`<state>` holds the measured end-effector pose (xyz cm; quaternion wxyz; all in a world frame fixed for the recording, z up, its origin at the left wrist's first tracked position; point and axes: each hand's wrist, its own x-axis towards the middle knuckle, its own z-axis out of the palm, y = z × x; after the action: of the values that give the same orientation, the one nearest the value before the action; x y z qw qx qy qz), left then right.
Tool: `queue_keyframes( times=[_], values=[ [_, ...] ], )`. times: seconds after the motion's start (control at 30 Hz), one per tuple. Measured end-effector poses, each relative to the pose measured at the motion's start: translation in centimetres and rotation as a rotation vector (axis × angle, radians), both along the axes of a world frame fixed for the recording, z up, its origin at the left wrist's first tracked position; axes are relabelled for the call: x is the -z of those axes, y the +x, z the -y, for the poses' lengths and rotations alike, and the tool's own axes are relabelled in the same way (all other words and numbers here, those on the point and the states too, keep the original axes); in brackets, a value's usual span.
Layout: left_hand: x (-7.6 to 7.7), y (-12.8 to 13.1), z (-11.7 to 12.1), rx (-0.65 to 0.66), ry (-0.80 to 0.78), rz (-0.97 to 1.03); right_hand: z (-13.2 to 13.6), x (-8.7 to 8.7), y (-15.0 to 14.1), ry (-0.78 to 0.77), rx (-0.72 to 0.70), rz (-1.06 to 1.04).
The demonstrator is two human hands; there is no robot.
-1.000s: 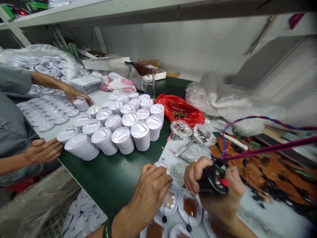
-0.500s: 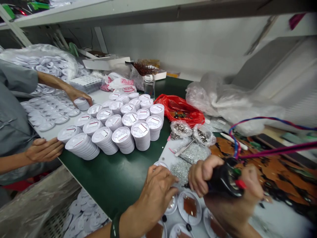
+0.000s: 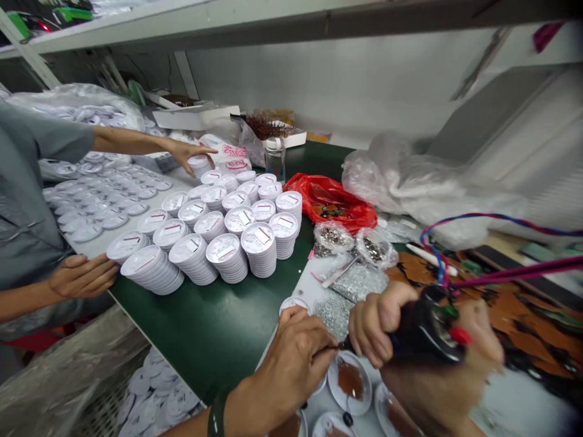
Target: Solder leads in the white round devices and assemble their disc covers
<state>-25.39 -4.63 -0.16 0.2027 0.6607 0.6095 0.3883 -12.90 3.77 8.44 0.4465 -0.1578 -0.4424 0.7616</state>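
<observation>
My right hand (image 3: 392, 331) is wrapped round a black powered screwdriver (image 3: 426, 331) with a red button and red and blue cables (image 3: 501, 276) trailing to the right. Its tip points left toward my left hand (image 3: 298, 355), whose fingers are pinched close to the tip, over a white round shell holding a brown circuit board (image 3: 350, 379). More such shells lie along the bottom edge. A heap of small silver screws (image 3: 334, 306) lies just beyond my hands.
Stacks of white round lids (image 3: 228, 233) fill the green table (image 3: 218, 321). A co-worker's hand (image 3: 189, 152) reaches over them from the left; the other hand (image 3: 82, 276) rests by the nearest stack. A red bag (image 3: 332, 200), clear bags and brown boards (image 3: 514, 315) lie right.
My hands and the screwdriver have shifted slightly down and right, with the tip closer to my left fingers. The co-worker's far hand has moved right, from a stack of lids to the back.
</observation>
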Motion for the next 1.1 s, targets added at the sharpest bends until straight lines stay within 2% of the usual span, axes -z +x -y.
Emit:
queue_keyframes(
  times=[0.23,0.4,0.6,0.7,0.8,0.97,1.1],
  values=[
    [-0.7,-0.2,1.1,-0.037,-0.117,0.100,1.0,1.2,0.4,-0.018,-0.111,-0.025],
    [-0.2,-0.4,2.3,-0.063,-0.135,0.224,1.4,2.2,0.9,-0.042,-0.230,0.028],
    [0.3,-1.0,2.7,-0.132,-0.027,0.202,0.9,0.8,0.6,-0.071,-0.235,-0.007],
    [0.1,-1.1,2.4,-0.186,-0.065,0.234,0.7,0.1,0.5,-0.100,-0.303,-0.030],
    [-0.1,-1.2,2.2,-0.222,-0.159,0.274,0.7,0.1,0.3,-0.132,-0.346,-0.021],
    [-0.6,-1.5,2.2,-0.212,-0.240,0.358,1.1,0.8,-0.1,-0.079,-0.284,-0.017],
    [-0.9,-1.8,2.2,-0.199,-0.237,0.349,1.3,0.5,-1.1,-0.062,-0.245,-0.022]
  ],
)
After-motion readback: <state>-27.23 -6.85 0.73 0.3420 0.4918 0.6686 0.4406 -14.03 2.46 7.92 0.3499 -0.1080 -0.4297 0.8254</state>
